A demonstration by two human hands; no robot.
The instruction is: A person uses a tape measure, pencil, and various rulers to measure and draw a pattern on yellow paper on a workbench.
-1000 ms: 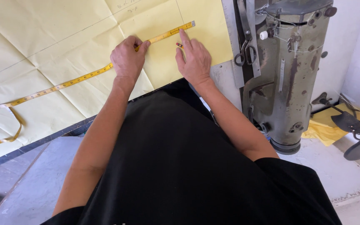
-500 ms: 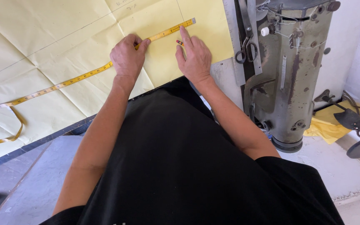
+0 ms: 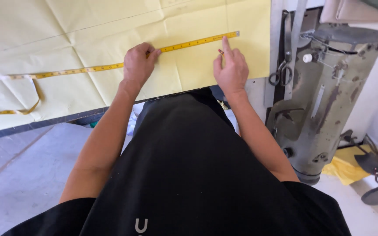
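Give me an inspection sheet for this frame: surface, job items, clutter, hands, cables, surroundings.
Surface: pale yellow sheet, creased, spread over the table.
Job's things: yellow tape measure lies flat across the sheet, its far left part looped; small pencil-like marker at the right hand.
Clutter: scissors hang beside the machine.
Hands: left hand presses the tape down; right hand rests near the tape's end, index finger out.
Cables: nothing seen.
Surroundings: olive-grey sewing machine at right; yellow cloth below it; grey floor.

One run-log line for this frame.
left hand pins tape measure | right hand holds pencil | surface: yellow paper
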